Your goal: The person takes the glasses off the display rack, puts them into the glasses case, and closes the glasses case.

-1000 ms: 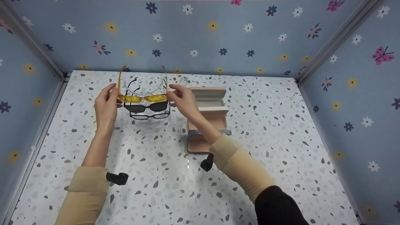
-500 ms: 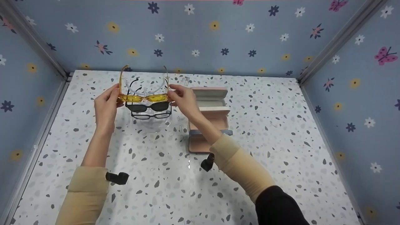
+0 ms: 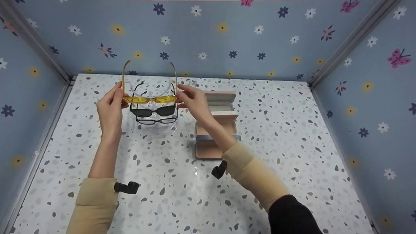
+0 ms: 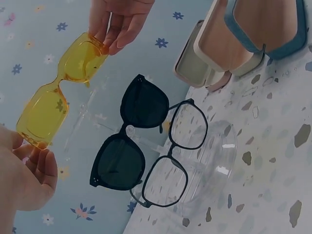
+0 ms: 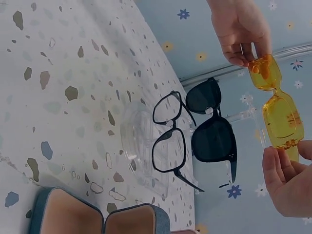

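Yellow-tinted sunglasses [image 3: 149, 99] are held level between both hands, their temples stretching away toward the back wall. My left hand [image 3: 110, 110] pinches the left hinge end of the frame, while my right hand [image 3: 196, 103] pinches the right end. In the left wrist view the yellow lenses stand apart from the upper end of a clear display stand [image 4: 226, 146]. Dark sunglasses [image 4: 117, 161] sit on that stand, and black-framed clear glasses [image 4: 187, 126] sit lower on it. The fingertips behind the yellow frame are partly hidden in the head view.
Right of the stand, several open glasses cases stand in a row: a pink-edged one [image 3: 221, 97] at the back, a cream one [image 3: 222, 113], and a blue one [image 3: 203, 137] in front, partly behind the right forearm. Flower-patterned walls [image 3: 208, 39] bound the speckled table [image 3: 276, 162].
Both hands have raised the yellow sunglasses slightly, so their temples reach farther up the head view. The dark sunglasses, clear glasses and cases have stayed put.
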